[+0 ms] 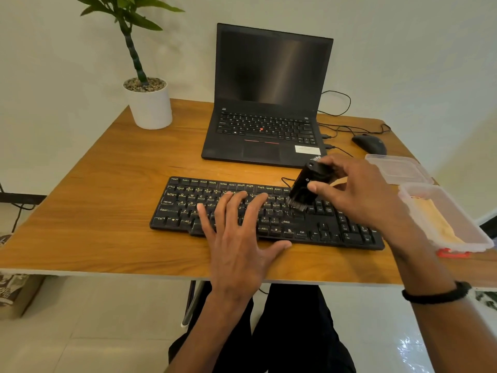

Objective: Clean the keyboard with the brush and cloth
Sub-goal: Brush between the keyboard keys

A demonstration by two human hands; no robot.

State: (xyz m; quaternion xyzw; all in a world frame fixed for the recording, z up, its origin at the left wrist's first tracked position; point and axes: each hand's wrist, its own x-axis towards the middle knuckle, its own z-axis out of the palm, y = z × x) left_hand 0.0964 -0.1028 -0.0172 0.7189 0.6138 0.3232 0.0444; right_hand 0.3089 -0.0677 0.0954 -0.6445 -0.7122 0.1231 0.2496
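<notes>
Left hand (236, 238) lay flat, fingers spread, on black keyboard (269, 214) at desk (94, 211) front; legends Ctrl, Alt, Shift legible | right hand (360, 192) gripped black brush (309, 184), bristles touching right-centre keys | behind: open laptop (266, 103), ThinkPad mark on palmrest corner.

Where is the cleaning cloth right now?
Right side of the head view: the cloth lies in the clear plastic container at the table's right edge, beside the keyboard.
</notes>
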